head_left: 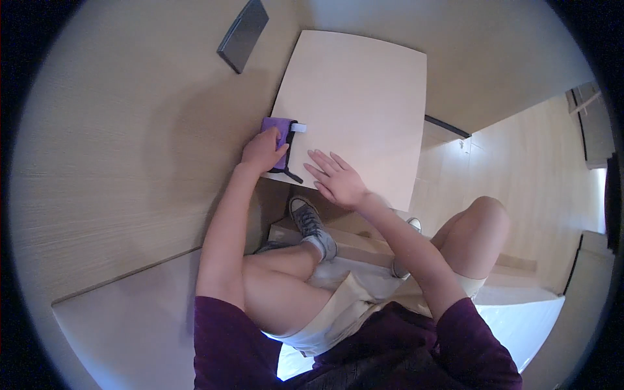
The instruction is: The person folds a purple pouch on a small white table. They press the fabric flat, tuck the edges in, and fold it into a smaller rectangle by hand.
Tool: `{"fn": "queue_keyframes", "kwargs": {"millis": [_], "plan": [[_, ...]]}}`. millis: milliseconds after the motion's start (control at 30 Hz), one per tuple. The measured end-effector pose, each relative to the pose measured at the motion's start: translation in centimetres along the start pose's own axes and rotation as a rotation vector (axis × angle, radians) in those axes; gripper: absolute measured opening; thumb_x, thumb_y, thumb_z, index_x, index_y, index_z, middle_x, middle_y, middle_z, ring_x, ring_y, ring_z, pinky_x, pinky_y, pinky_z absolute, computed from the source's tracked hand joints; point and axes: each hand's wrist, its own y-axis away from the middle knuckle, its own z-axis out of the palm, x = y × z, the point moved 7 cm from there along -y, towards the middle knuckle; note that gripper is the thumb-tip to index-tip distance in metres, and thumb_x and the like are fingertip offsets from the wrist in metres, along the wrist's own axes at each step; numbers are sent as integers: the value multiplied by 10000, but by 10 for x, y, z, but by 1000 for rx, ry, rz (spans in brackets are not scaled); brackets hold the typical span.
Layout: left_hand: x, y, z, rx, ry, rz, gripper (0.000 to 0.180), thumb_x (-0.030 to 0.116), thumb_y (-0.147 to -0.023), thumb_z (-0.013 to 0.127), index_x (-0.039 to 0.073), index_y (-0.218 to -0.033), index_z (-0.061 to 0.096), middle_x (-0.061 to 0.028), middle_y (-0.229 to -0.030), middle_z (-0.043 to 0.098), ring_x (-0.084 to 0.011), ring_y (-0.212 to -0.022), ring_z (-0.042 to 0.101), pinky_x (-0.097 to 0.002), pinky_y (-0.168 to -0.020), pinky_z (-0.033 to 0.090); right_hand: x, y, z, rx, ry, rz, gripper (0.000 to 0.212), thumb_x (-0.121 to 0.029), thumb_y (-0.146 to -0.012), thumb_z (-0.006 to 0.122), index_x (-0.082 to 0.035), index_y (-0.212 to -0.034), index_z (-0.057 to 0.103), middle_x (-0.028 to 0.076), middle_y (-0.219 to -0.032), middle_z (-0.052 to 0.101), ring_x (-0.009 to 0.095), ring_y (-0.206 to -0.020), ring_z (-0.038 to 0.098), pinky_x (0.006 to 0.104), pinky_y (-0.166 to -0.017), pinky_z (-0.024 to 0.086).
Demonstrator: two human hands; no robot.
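Note:
A folded purple cloth [279, 125] with black edging lies at the left edge of the pale tabletop [357, 84]. A small white tag sticks out of its right side, and a black loop hangs by its near corner. My left hand [263, 151] is closed on the cloth, its fingers curled over the purple part and hiding some of it. To the right, my right hand [340, 182] is open above or on the near part of the tabletop, fingers spread and holding nothing. Whether its palm touches the surface I cannot tell.
A wood-grain wall [117, 143] runs close along the left, with a dark flat panel [244, 36] on it. Another wall [494, 65] stands behind the tabletop. My legs and a grey sneaker [309, 221] are below the near edge. Wooden floor [500, 169] stretches to the right.

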Motion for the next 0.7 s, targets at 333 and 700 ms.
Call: {"fn": "queue_keyframes", "kwargs": {"millis": [333, 700], "plan": [[32, 0, 17, -5, -322, -64, 318, 254, -845, 556, 41, -1072, 489, -192, -964, 636, -376, -875, 637, -496, -752, 515, 6, 56, -30, 48, -21, 20, 485, -156, -853, 499, -44, -1321, 438, 183, -1442, 332, 319, -1311, 367, 422, -1089, 297], [25, -5, -16, -85, 197, -216, 277, 224, -777, 658, 35, -968, 591, -155, -899, 655, -286, -844, 637, -383, -735, 512, 62, 55, -123, -200, -155, 237, 414, -171, -821, 523, -27, -1209, 519, 159, -1156, 553, 343, -1064, 545, 440, -892, 466]]}}
